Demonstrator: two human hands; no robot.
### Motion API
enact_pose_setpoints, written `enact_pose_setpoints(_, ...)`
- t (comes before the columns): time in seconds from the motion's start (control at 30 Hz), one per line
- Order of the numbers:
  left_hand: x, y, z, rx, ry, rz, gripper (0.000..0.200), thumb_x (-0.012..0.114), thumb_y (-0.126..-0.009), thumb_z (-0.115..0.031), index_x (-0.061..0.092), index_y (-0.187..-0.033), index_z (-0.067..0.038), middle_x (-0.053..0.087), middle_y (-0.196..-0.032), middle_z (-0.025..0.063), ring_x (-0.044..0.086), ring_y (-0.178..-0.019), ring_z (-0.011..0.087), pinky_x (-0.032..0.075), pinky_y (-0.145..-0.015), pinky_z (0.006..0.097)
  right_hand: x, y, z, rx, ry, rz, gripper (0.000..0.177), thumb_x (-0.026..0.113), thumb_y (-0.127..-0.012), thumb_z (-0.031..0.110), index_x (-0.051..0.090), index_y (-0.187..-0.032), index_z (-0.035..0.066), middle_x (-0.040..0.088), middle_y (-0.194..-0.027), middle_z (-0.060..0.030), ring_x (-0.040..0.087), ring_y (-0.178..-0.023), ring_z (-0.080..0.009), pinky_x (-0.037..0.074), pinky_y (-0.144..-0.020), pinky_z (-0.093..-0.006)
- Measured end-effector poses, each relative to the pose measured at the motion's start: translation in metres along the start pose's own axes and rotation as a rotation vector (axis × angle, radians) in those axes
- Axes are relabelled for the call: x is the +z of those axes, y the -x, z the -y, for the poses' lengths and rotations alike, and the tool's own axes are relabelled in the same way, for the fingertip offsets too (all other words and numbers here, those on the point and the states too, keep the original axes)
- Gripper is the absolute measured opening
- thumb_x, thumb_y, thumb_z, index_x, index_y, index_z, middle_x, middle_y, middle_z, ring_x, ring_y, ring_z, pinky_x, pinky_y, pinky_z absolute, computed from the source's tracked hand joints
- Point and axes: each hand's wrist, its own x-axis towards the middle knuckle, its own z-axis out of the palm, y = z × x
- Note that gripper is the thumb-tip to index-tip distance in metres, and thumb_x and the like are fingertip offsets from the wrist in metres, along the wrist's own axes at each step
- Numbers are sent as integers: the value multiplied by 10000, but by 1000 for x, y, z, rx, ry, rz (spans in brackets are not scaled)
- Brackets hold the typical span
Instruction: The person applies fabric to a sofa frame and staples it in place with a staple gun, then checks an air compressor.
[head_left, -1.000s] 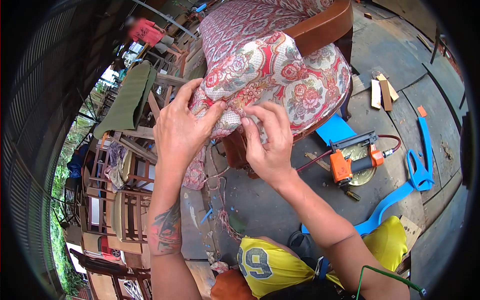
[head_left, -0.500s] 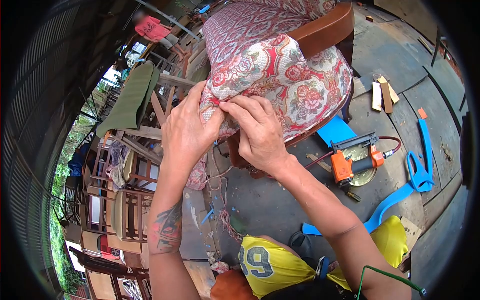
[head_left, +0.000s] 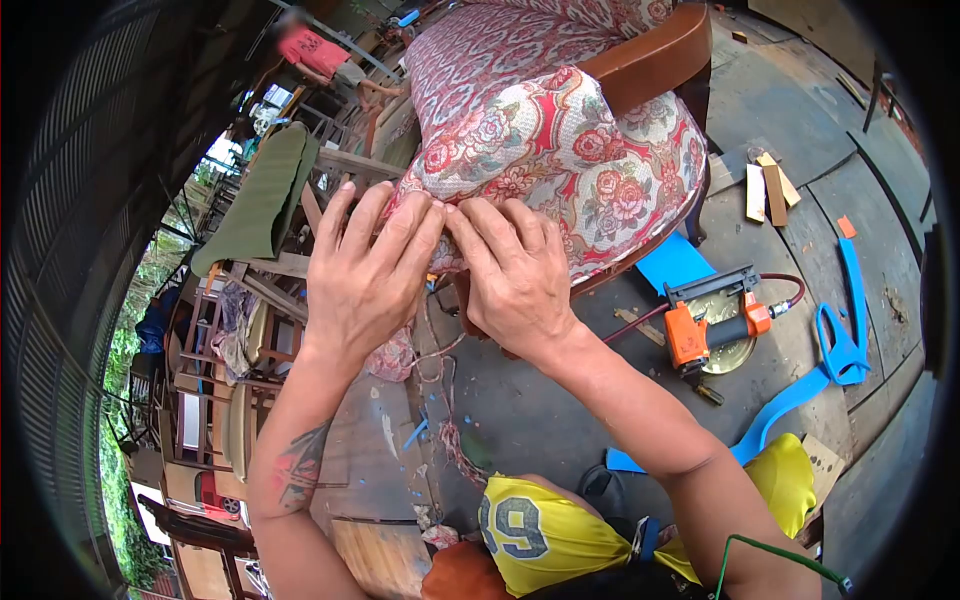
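A floral fabric cover (head_left: 620, 190) lies over the end of a long upholstered seat (head_left: 480, 75) with a wooden armrest (head_left: 655, 60). My left hand (head_left: 372, 255) presses on the cover's near left edge, its fingers pointing up and somewhat apart. Beside it, touching at the fingertips, my right hand (head_left: 515, 265) has its fingers bent over the same edge. Both thumbs are hidden beneath, and the fabric edge is gripped between them and the fingers.
An orange and black air stapler (head_left: 705, 325) with a red hose rests on a round tin at right. Blue strips (head_left: 785, 405), wood pieces (head_left: 773, 190) and an orange scrap lie on the floor. Chair frames (head_left: 260, 370) stand left; a person (head_left: 315, 55) is at the back.
My left hand has turned and its fingers have spread upward along the fabric edge. My right hand's fingers have straightened a little and shifted beside it. The person behind has moved slightly right.
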Motion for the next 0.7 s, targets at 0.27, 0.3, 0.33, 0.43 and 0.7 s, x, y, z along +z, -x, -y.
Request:
enact_pose_setpoints(0.27,8,-3,-9,131,-259,-16,334,616,-795,-161,646,-1122,-96,605,-1172,47,563,-1105,242,371,-1101,506,3,8,-10,-13,-66,-51,488,636,-746,141,612,-1217,18,567,-1224,-91,513,-1090,-269,414,-915,-405)
enact_pose_setpoints(0.3,10,-2,-10,136,-262,-14,334,616,-795,-161,646,-1122,-96,605,-1172,47,563,-1105,242,371,-1101,506,3,8,-10,18,-85,-59,483,644,-747,149,615,-1212,23,567,-1220,-89,513,-1086,-266,410,-915,-404)
enact_pose_setpoints(0.33,12,-2,-10,146,-258,-9,333,614,-795,-165,645,-1119,-90,604,-1165,50,564,-1103,237,367,-1106,505,3,7,-10,22,-86,-63,483,644,-747,149,615,-1212,23,567,-1220,-89,513,-1086,-266,410,-915,-404)
enact_pose_setpoints(0.43,13,-2,-12,151,-246,0,346,611,-793,-157,633,-1123,-58,601,-1161,68,563,-1109,230,356,-1120,504,3,6,-13,30,-35,-50,453,641,-750,158,626,-1189,45,565,-1205,-81,511,-1079,-263,403,-910,-413)
enact_pose_setpoints(0.7,11,-1,-13,148,-131,50,394,591,-821,-113,594,-1197,5,590,-1192,121,561,-1128,268,364,-1121,480,0,4,-24,13,15,-72,376,651,-758,207,654,-1129,141,553,-1151,-76,509,-1083,-267,394,-901,-437)
